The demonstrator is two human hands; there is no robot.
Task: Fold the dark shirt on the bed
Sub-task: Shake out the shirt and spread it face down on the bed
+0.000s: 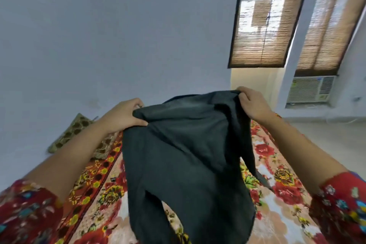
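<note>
I hold the shirt (188,154) up over the bed (277,194), with its top edge raised and the rest hanging down toward the floral cover. My left hand (123,114) grips one upper corner, fingers curled over the cloth and thumb pressed beneath it. My right hand (250,103) pinches the other corner a little higher above the bed, fingers closed on a bunched bit of fabric. I hold it by both corners so that its own weight pulls the cloth straight and I can see how it hangs. It is not yet flat: creases run across the middle, and a strap or sleeve trails down on the right side toward the bed. The lower hem looks split or bunched, and I cannot tell whether it touches the cover. I judge the folding has hardly begun. The sensible next move is to lower the shirt onto the middle of the bed and spread it smooth, keeping the corners apart so that it does not collapse into a heap. A patterned cushion (79,130) leans against the wall at the bed's far left edge, well out of the way.
</note>
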